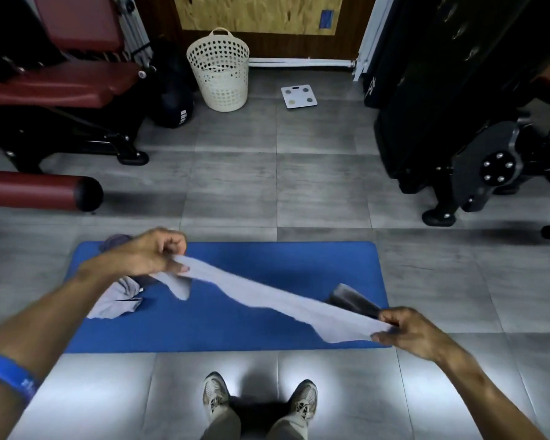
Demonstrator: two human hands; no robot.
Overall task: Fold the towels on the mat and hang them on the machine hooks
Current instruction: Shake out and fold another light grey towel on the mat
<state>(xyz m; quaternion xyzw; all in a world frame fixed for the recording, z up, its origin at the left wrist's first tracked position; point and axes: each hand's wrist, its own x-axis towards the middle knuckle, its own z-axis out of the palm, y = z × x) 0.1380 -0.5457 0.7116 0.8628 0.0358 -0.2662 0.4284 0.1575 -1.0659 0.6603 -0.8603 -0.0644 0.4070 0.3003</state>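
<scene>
A light grey towel (267,296) hangs stretched in the air above the blue mat (235,331). My left hand (153,252) pinches its left end over the mat's far left part. My right hand (410,331) pinches its right end near the mat's right front corner. A crumpled pale towel (118,300) lies on the mat's left side under my left forearm. A purple-grey cloth (115,241) shows at the mat's far left edge. A dark towel (351,298) lies on the mat's right side, partly hidden by the stretched towel.
A white laundry basket (218,71) stands by the far wall, a white scale (298,96) beside it. A red-padded bench machine (61,90) fills the left, a black machine (458,122) the right. My shoes (258,401) stand just before the mat.
</scene>
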